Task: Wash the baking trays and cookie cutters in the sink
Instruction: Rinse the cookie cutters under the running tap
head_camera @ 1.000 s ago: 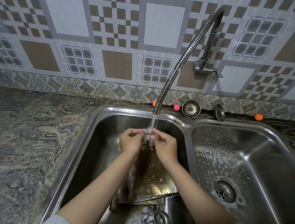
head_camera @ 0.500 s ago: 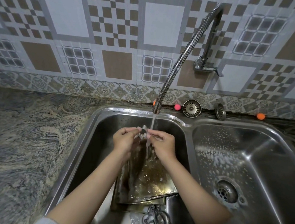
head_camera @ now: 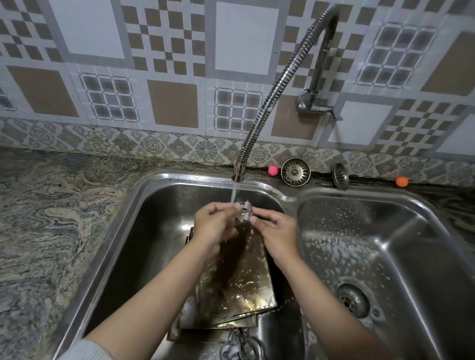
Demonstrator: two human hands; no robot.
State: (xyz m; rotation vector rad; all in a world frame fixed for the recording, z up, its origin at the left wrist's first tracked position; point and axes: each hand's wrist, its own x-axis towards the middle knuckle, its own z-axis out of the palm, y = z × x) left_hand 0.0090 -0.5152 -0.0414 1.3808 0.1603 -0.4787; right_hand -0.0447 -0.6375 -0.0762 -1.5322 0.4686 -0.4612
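My left hand [head_camera: 214, 223] and my right hand [head_camera: 276, 231] together pinch a small metal cookie cutter [head_camera: 246, 210] over the left sink basin [head_camera: 149, 201], right beside the water stream falling from the flexible faucet spout [head_camera: 238, 174]. Below my hands, dark wet baking trays [head_camera: 236, 287] lie stacked and tilted in that basin. Several more wire-like cookie cutters [head_camera: 241, 353] lie in a heap at the basin's near end.
The right basin [head_camera: 424, 251] is flecked with soap suds around its drain [head_camera: 353, 299]. Two metal strainers [head_camera: 295, 172] and small pink and orange balls [head_camera: 273, 170] line the back ledge. Marbled granite counter [head_camera: 34, 220] spreads to the left.
Both hands shifted slightly within the stream while still holding the cutter, which now shows more between the fingertips. The view tilted a little.
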